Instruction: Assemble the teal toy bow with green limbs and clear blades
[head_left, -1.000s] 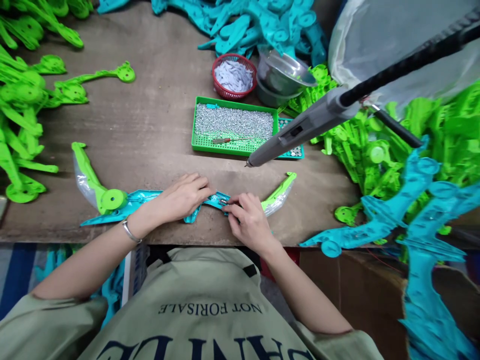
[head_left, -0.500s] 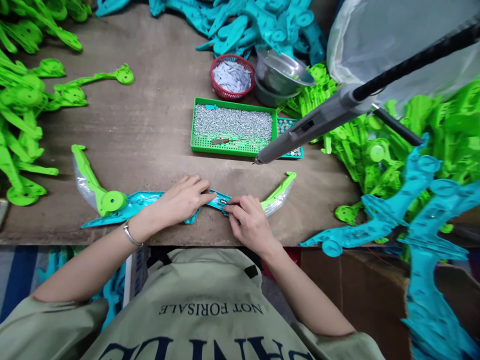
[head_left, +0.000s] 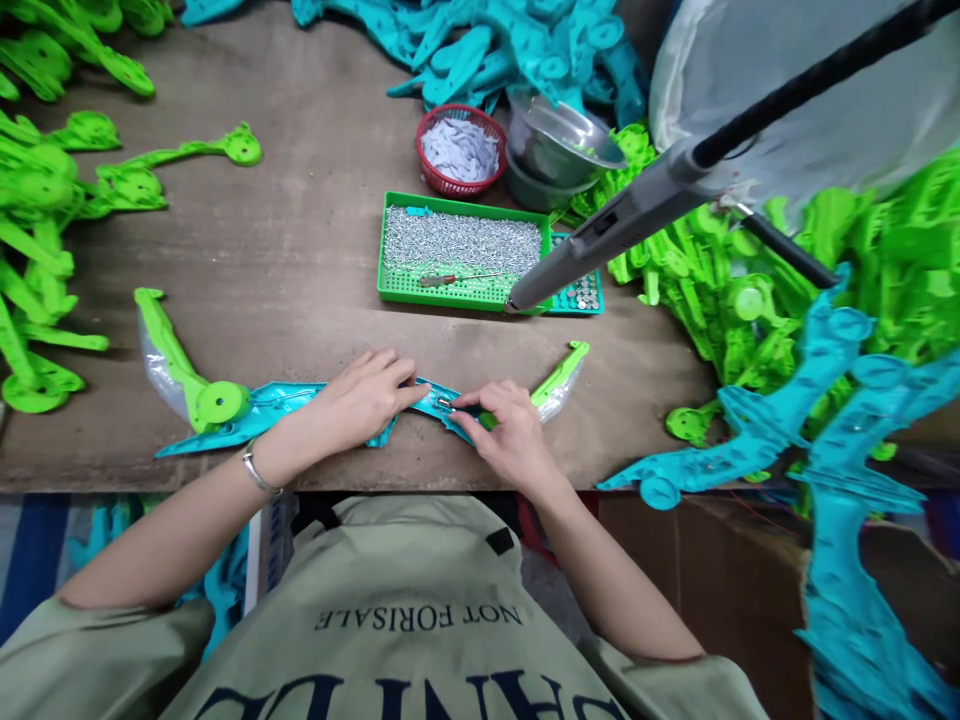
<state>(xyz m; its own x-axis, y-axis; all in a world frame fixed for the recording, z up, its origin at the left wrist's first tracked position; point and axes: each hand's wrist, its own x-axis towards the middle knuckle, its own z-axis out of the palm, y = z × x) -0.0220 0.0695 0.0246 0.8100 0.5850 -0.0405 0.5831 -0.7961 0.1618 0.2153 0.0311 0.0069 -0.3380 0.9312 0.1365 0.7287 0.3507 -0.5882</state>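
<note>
A long blue plastic shell (head_left: 281, 408) lies hollow side up near the table's front edge. A green plastic arm with a round hub (head_left: 223, 405) joins its left end, and another green arm (head_left: 562, 378) sticks out on the right; clear film hangs on both. My left hand (head_left: 367, 395) is closed over the middle of the shell, fingertips pressing its rim. Inside the shell, just right of those fingertips, sits a small shiny metal piece (head_left: 444, 403). My right hand (head_left: 514, 432) pinches close beside that piece; what its fingertips hold is too small to make out.
A grey electric screwdriver (head_left: 607, 230) hangs tip down over a green tray (head_left: 450, 293) of screws. Behind are a red basket (head_left: 461, 187) and a metal bowl (head_left: 551, 135). Green parts (head_left: 45, 250) pile up left, blue parts (head_left: 517, 45) at the back, more blue parts (head_left: 757, 420) right.
My right hand has shifted slightly right, its fingers a little farther apart, showing more of the metal piece and green arm. My left hand stays on the shell. The whole view shifts slightly.
</note>
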